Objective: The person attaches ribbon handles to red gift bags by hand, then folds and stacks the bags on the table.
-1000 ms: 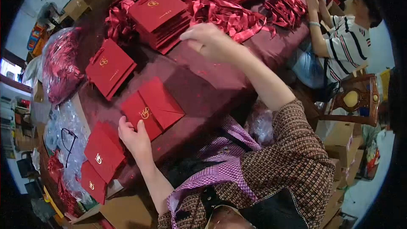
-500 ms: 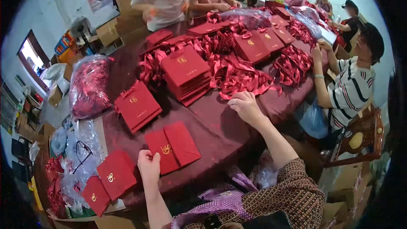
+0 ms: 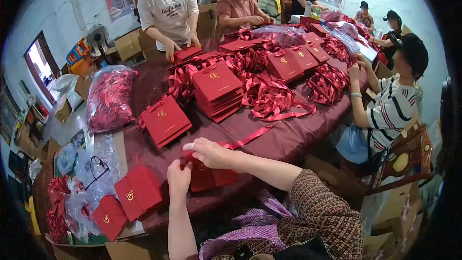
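A flat red paper gift bag [image 3: 222, 179] with a gold logo lies in front of me, partly hidden by my hands. My right hand [image 3: 209, 154] is above its top edge, fingers closed on a red ribbon [image 3: 250, 137] that trails off to the right over the cloth. Close beside it, my left hand [image 3: 179, 177] is at the bag's left edge with thumb and fingers pinched together. What the left fingers grip is hidden. Past my hands is a small pile of red bags [image 3: 166, 121], beside a taller stack [image 3: 217, 86].
A heap of loose ribbons [image 3: 274, 94] spreads beyond the stacks. To the left are a plastic sack of ribbons [image 3: 110, 98], clear plastic wrap with glasses [image 3: 98, 171] on it, and two red bags [image 3: 138, 191] by the table's edge. Several people work around the dark red tablecloth [image 3: 274, 149].
My right hand has moved left from the ribbon heap to the bag, drawing a ribbon along. My left hand has shifted slightly right. The person opposite now reaches down to some red bags.
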A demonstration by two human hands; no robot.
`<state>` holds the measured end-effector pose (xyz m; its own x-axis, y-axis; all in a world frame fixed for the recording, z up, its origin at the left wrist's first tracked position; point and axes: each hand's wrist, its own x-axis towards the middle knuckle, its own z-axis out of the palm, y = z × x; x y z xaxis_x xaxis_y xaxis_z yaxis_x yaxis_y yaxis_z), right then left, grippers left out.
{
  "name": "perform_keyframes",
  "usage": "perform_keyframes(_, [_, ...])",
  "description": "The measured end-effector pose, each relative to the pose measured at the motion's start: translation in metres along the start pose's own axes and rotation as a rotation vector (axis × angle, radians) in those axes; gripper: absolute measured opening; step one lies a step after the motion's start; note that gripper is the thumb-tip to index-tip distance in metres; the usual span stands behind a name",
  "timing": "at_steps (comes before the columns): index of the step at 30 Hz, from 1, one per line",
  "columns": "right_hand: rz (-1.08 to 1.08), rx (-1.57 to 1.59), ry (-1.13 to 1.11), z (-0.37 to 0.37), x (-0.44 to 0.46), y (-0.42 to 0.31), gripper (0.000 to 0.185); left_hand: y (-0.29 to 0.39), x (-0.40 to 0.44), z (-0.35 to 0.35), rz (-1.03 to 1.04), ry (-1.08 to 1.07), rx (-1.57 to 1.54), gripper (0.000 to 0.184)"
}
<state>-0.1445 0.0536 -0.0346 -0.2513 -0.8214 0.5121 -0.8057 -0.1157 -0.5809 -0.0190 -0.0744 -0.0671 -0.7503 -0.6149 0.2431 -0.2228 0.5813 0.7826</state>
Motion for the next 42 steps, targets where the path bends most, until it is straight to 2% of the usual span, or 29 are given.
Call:
perform_keyframes(1, [0.078,0.071,0.042,0.006,-0.001,0.003,0.033,0.004,0.002,0.0,-0.001,0.0,-0.002,0.019])
perform_keyframes(2, [0.155,0.143,0.084,0.011,-0.002,0.005,0.032,0.008,0.004,-0.001,-0.097,-0.049,-0.096,0.019])
perform_keyframes(3, [0.181,0.127,0.076,0.004,0.001,-0.001,0.024,0.009,0.004,-0.003,-0.191,-0.096,-0.189,0.018])
perform_keyframes(6, [0.134,0.068,0.055,-0.004,0.004,0.003,0.011,-0.01,0.011,0.01,-0.156,-0.104,-0.337,0.019])
perform_keyframes(7, [0.138,0.068,0.049,-0.007,0.004,0.006,0.011,-0.008,0.013,0.012,-0.15,-0.109,-0.442,0.02])
perform_keyframes(8, [0.091,0.02,0.005,-0.009,0.003,0.009,0.011,-0.009,0.017,0.01,-0.152,-0.195,-0.424,0.021])
perform_keyframes(9, [0.041,-0.028,-0.041,-0.01,0.003,0.011,0.011,-0.008,0.019,0.01,-0.157,-0.194,-0.428,0.021])
perform_keyframes(13, [-0.008,-0.01,-0.001,-0.002,0.015,0.032,0.014,0.0,0.035,0.007,-0.219,-0.209,-0.372,0.022])
perform_keyframes(16, [0.105,0.106,-0.064,-0.004,0.026,0.044,0.017,0.008,0.035,0.005,-0.256,-0.179,-0.37,0.021])
perform_keyframes(17, [0.088,0.024,-0.069,-0.005,0.027,0.048,0.017,0.009,0.035,0.006,-0.264,-0.162,-0.396,0.02])
perform_keyframes(18, [0.159,0.141,-0.069,-0.011,0.028,0.048,0.016,-0.009,0.036,0.015,-0.174,-0.133,-0.519,0.019])
perform_keyframes(19, [0.075,0.133,-0.051,-0.017,0.03,0.053,0.016,-0.024,0.039,0.016,-0.12,-0.162,-0.453,0.015])
perform_keyframes(20, [-0.069,0.135,-0.007,-0.018,0.03,0.067,0.017,-0.024,0.039,0.017,-0.116,-0.158,-0.55,0.012])
perform_keyframes(21, [0.163,0.243,-0.056,-0.033,0.03,0.051,0.018,-0.002,0.036,0.006,-0.215,-0.192,-0.62,0.011])
perform_keyframes(22, [0.092,0.31,0.086,-0.025,0.025,0.063,0.019,-0.001,0.036,0.004,-0.23,-0.214,-0.671,0.012])
perform_keyframes(23, [0.197,0.569,0.181,-0.023,0.02,0.052,0.022,-0.008,0.034,0.007,-0.263,-0.176,-0.567,0.014])
perform_keyframes(24, [0.405,0.591,0.142,-0.037,0.021,0.036,0.031,-0.005,0.029,0.003,-0.266,-0.183,-0.684,0.015])
perform_keyframes(25, [0.333,0.366,0.14,-0.044,0.019,0.036,0.027,-0.001,0.025,0.0,-0.326,-0.169,-0.678,0.016])
perform_keyframes(26, [0.285,0.512,0.233,-0.04,0.016,0.039,0.022,0.008,0.025,-0.003,-0.365,-0.161,-0.663,0.017])
perform_keyframes(28, [0.355,0.477,0.167,-0.049,0.013,0.037,0.017,0.021,0.019,-0.006,-0.415,-0.124,-0.731,0.017])
perform_keyframes(30, [0.416,0.482,0.094,-0.049,0.013,0.028,0.013,0.018,0.017,-0.006,-0.342,-0.099,-0.795,0.017])
perform_keyframes(32, [0.368,0.519,0.039,-0.046,0.012,0.019,0.013,0.024,0.015,-0.007,-0.377,-0.087,-0.777,0.015])
perform_keyframes(35, [0.225,0.38,-0.002,-0.035,0.006,0.018,0.014,0.027,0.015,-0.007,-0.328,-0.061,-0.776,0.016])
perform_keyframes(36, [0.269,0.329,-0.043,-0.036,0.007,0.011,0.014,0.03,0.015,-0.008,-0.317,-0.053,-0.792,0.016])
perform_keyframes(40, [0.306,0.256,-0.017,-0.028,0.006,0.004,0.013,0.032,0.012,-0.01,-0.289,-0.054,-0.813,0.019])
perform_keyframes(42, [0.314,0.285,0.063,-0.025,0.007,0.004,0.011,0.033,0.011,-0.011,-0.281,-0.064,-0.813,0.019])
